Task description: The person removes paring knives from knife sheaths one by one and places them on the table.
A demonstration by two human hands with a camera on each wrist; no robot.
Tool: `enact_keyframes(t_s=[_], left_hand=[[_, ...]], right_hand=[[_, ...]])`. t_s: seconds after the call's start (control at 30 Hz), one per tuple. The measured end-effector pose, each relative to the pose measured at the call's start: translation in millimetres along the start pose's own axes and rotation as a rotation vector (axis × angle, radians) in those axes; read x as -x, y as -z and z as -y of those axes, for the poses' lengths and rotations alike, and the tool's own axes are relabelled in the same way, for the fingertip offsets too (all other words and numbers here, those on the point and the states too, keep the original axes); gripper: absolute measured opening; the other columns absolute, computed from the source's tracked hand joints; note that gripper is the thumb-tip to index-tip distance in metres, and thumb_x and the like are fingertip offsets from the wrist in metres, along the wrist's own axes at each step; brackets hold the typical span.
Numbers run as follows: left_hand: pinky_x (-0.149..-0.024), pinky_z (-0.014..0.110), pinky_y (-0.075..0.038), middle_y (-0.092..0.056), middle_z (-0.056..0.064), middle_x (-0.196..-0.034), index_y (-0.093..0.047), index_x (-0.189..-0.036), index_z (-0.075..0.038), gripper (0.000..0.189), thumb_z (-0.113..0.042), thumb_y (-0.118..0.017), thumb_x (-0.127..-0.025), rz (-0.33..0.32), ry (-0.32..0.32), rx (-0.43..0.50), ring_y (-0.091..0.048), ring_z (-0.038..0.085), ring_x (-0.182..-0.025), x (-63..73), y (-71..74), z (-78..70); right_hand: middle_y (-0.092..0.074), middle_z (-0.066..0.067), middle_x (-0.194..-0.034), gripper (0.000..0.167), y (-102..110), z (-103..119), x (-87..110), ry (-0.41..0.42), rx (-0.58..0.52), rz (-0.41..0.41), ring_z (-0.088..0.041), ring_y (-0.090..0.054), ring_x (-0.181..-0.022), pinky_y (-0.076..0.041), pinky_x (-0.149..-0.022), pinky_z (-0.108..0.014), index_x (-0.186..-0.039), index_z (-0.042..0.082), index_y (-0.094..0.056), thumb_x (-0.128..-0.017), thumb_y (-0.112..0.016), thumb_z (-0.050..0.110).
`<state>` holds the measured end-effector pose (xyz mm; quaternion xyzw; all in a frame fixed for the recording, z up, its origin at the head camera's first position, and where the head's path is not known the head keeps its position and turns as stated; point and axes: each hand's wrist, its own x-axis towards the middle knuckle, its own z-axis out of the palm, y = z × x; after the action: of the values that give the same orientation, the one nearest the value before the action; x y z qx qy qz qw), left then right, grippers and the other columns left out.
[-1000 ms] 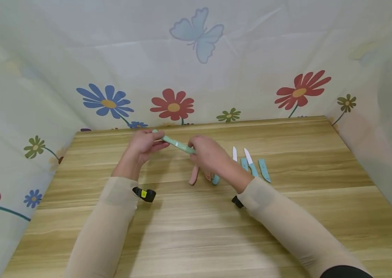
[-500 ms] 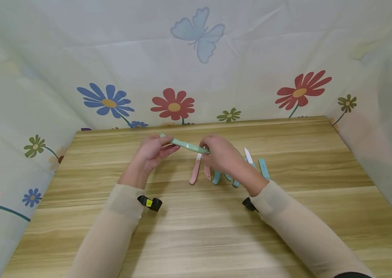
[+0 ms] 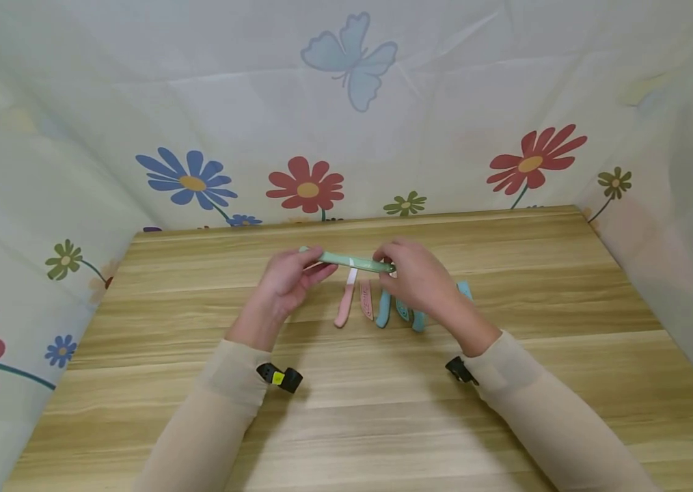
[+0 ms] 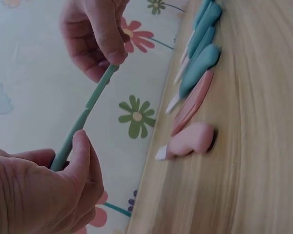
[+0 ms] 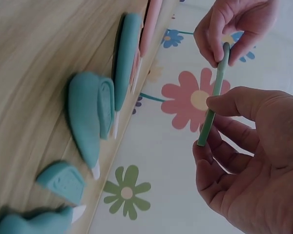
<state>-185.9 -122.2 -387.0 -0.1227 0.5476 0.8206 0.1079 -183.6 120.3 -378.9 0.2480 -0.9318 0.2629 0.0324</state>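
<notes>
A green paring knife (image 3: 340, 259) with its green sheath (image 3: 368, 264) over the blade is held nearly level above the table. A thin pale band shows where handle meets sheath. My left hand (image 3: 288, 280) pinches the handle end between thumb and fingers. The sheath's far end is pinched by my right hand (image 3: 417, 277). In the left wrist view the knife (image 4: 71, 139) and sheath (image 4: 101, 87) run in one line between the left hand (image 4: 49, 190) and the right hand (image 4: 95, 36). The right wrist view shows the right thumb and fingers on the sheath (image 5: 206, 129).
Below the hands on the wooden table (image 3: 346, 410) lie a pink knife (image 3: 344, 306), a pink sheath (image 3: 367, 301), a blue knife (image 3: 383, 312), a blue sheath (image 3: 402, 311), another blue knife (image 3: 418, 322) and another blue sheath (image 3: 465, 289). The bare blades point away. A flowered cloth (image 3: 229, 102) stands behind.
Both hands have moved right and slightly nearer with the green knife, which has turned more level. The pink knife's blade and blue handles have come into view; the right hand now covers other blades.
</notes>
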Motion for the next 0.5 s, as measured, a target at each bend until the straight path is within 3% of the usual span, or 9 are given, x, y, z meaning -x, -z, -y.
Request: enact_keyframes(t_s=[0.27,0.5], left_hand=[[-0.098,0.033,-0.057,-0.058,0.02,-0.122,-0.058,-0.118,0.008,0.016,-0.005,-0.057,-0.109,0.011,0.007,0.071,-0.067,0.029,-0.113,5.3,-12.5,13.6],[-0.098,0.033,-0.057,-0.058,0.02,-0.122,-0.06,-0.115,0.009,0.015,-0.005,-0.058,-0.109,-0.005,0.007,0.113,-0.07,0.029,-0.112,11.3,-22.6,24.0]], right_hand=[[-0.069,-0.01,-0.114,0.021,8,-12,9.6,0.045,0.0,-0.043,-0.028,-0.066,-0.103,-0.056,-0.089,-0.042,-0.116,0.004,-0.076,-0.096,-0.075,0.009],[-0.07,-0.01,-0.113,0.023,12,-21,16.5,0.127,0.026,-0.074,-0.028,-0.064,-0.103,-0.056,-0.09,-0.043,-0.117,0.004,-0.076,-0.096,-0.078,0.01]])
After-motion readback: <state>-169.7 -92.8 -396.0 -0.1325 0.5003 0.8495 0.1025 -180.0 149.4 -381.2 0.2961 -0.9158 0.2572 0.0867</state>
